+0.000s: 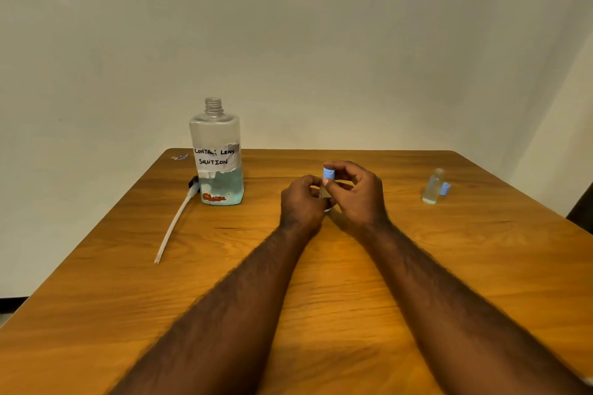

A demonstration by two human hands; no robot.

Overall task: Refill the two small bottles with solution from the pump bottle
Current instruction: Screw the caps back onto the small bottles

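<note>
Pump bottle (216, 154) stands upright near the far left corner of the desk (321, 298), its threaded neck open. It is clear plastic, with pale blue liquid filling roughly the lower third, and a torn white label hand-lettered CONTACT LENS SOLUTION. Its pump (175, 221) lies flat just to its left, the long tube pointing towards you.

At the middle of the desk your left hand (301, 202) curls around a small bottle (326, 202), which is mostly hidden. Your right hand (356, 196) pinches a blue cap (329, 173) just above it.

Near the right edge a second small bottle (433, 186) stands clear and uncapped, with a second blue cap (444, 188) just beside it.
</note>
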